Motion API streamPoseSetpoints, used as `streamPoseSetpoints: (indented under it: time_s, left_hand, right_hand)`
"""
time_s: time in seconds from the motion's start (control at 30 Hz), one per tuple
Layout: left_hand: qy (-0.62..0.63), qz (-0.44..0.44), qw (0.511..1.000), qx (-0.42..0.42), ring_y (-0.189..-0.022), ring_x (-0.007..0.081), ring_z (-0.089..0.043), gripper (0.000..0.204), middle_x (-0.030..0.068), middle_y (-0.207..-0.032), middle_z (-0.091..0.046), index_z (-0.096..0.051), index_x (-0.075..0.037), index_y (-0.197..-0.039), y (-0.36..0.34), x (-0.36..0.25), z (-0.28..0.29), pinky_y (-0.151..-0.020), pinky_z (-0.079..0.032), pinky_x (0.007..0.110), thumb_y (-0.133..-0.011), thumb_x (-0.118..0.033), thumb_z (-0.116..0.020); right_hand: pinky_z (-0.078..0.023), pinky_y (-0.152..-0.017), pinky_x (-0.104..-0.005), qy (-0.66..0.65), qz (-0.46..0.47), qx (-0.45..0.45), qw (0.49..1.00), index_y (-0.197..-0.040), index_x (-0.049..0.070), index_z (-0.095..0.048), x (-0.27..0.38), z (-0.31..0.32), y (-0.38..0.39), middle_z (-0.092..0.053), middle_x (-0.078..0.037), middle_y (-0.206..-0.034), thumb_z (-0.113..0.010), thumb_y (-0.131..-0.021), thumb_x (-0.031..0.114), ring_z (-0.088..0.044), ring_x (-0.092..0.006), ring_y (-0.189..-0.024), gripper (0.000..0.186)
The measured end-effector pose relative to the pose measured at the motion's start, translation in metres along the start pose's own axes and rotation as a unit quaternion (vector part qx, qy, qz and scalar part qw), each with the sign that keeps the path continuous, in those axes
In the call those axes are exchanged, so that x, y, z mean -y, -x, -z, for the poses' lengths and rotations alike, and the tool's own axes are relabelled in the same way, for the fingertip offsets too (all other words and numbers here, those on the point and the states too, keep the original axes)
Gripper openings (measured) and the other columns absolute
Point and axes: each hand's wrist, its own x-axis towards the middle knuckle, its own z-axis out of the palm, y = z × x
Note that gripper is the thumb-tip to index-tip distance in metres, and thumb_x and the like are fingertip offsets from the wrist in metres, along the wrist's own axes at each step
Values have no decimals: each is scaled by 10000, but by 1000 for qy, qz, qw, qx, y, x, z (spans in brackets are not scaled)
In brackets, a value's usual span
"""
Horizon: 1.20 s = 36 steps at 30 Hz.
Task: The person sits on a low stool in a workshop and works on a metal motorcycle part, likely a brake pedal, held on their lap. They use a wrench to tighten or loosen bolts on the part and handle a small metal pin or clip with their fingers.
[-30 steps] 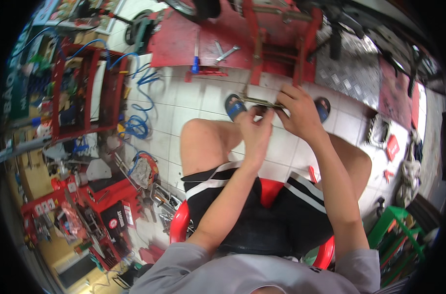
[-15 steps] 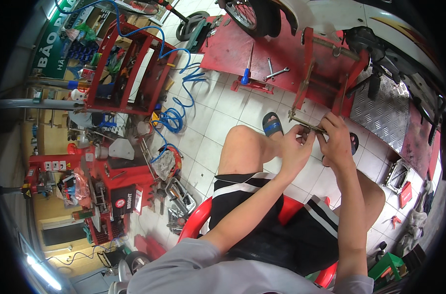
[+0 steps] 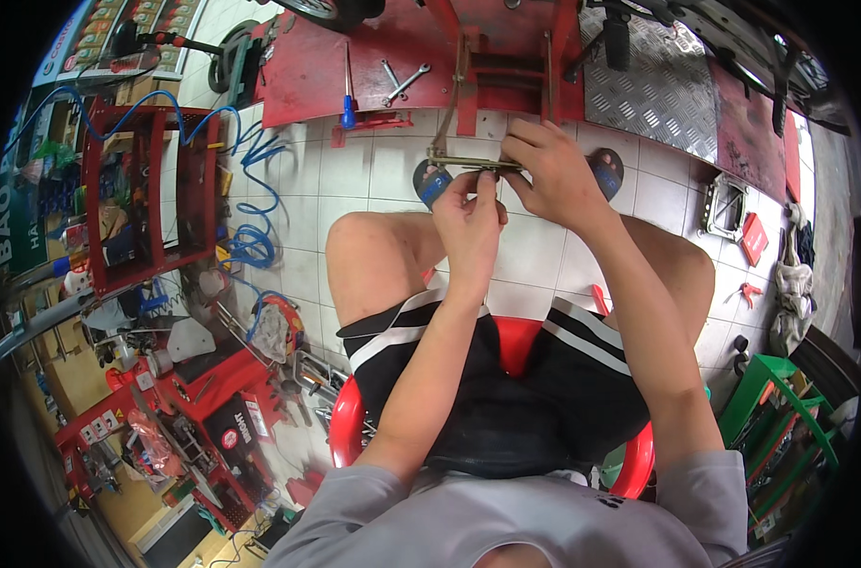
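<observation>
My left hand (image 3: 470,220) pinches the underside of a thin brass-coloured metal bar (image 3: 457,161) in front of my knees. At the bar's right end, the fingers of my right hand (image 3: 555,178) are closed around it. The bar lies nearly level. Its left end meets a second thin rod (image 3: 448,109) that slants up toward a red metal frame (image 3: 511,83); whether they are joined there I cannot tell. My fingertips hide part of the bar, and any small part between them is too small to make out.
A red platform (image 3: 298,71) ahead bears a blue-handled screwdriver (image 3: 348,115) and two crossed wrenches (image 3: 404,85). Leftward are a coiled blue air hose (image 3: 252,248) and a red tool cart (image 3: 94,208). A green rack (image 3: 766,398) stands right. I sit on a red chair (image 3: 347,421).
The view has turned rightward, so the surroundings sit further left and higher. Both hands stay on the bar, which now looks more level; the fingers have shifted slightly.
</observation>
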Motion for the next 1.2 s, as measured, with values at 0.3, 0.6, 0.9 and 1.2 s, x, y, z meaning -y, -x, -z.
streamPoseSetpoints:
  time_s: [0.3, 0.6, 0.9, 1.2]
  left_hand:
    - [-11, -15, 1000, 0, -456, 62, -401, 137, 2, -583, -456, -566, 27, -938, 2, -5, -4, -396, -264, 241, -977, -104, -565]
    - [-22, -29, 999, -9, -459, 61, -413, 140, -8, -588, -473, -582, 25, -912, 2, -4, -6, -400, -272, 235, -969, -102, -583]
    - [-9, -23, 1000, -9, -479, 49, -462, 148, -2, -630, -535, -596, 41, -918, 1, -2, -3, -424, -327, 221, -945, -104, -605]
    - [-79, -68, 994, -25, -533, 45, -515, 175, 25, -674, -586, -606, 71, -929, -5, 5, 0, -463, -364, 215, -935, -104, -617]
  right_hand:
    - [-458, -765, -449, -15, 16, -31, 999, -828, 32, -541, 1, -2, -2, -529, -94, -837, -709, -675, 18, -571, -331, -812, 227]
    - [-451, -736, -428, -14, 22, -29, 999, -840, 26, -556, -1, -2, -3, -537, -97, -858, -696, -667, 11, -570, -321, -811, 224]
    - [-470, -781, -442, -4, 16, -21, 1000, -880, 20, -593, 0, 0, -2, -558, -93, -901, -676, -692, 8, -585, -309, -846, 205]
    - [-469, -771, -440, -5, 14, -21, 1000, -861, 19, -589, 0, 0, -2, -556, -95, -886, -674, -689, 8, -580, -304, -835, 191]
